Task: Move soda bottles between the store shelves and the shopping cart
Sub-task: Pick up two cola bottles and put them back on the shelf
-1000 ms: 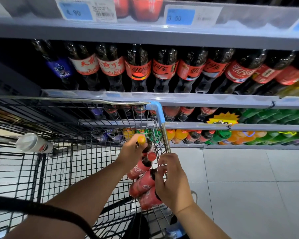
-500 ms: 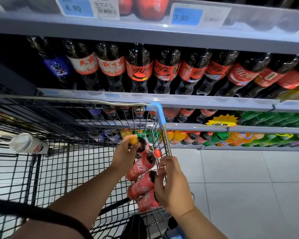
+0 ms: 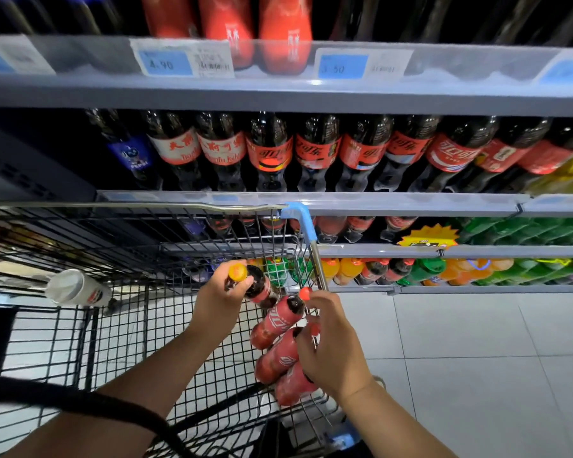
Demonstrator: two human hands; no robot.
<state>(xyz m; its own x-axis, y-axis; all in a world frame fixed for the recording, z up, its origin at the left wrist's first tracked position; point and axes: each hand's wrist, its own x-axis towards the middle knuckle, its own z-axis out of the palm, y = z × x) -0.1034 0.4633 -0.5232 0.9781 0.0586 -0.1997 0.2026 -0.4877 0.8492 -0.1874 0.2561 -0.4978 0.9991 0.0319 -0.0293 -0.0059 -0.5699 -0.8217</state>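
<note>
The left hand (image 3: 219,302) is wrapped around the neck of a yellow-capped cola bottle (image 3: 257,285), gripping it just under the cap. The bottle is tilted, its dark body pointing down and to the right inside the shopping cart (image 3: 146,206). A black strap (image 3: 80,398) crosses the left forearm.

The right hand (image 3: 334,352) reaches in over the cart's right wall. Its fingers are curled over the necks of three red-labelled cola bottles (image 3: 277,322), which lie stacked one above another against that wall. The topmost one's red cap sits at the fingertips, and the yellow-capped bottle touches the top of this stack. Which neck the hand actually clasps is hidden by the hand itself.

Farther left in the cart, a white bottle (image 3: 76,289) lies on its side on the wire, well apart from both hands. The cart's far right corner carries a blue plastic guard (image 3: 298,219).

Beyond the cart stand the store shelves (image 3: 311,94). The middle shelf holds a row of large cola bottles (image 3: 318,150) with red labels. Blue price tags reading 4.90 (image 3: 166,62) and 3.50 (image 3: 341,67) are fixed on the rail above them. Lower shelves hold orange soda bottles (image 3: 348,269) and green soda bottles (image 3: 516,231), with a yellow starburst tag (image 3: 427,238) between them. Pale floor tiles (image 3: 477,358) spread out to the right of the cart.
</note>
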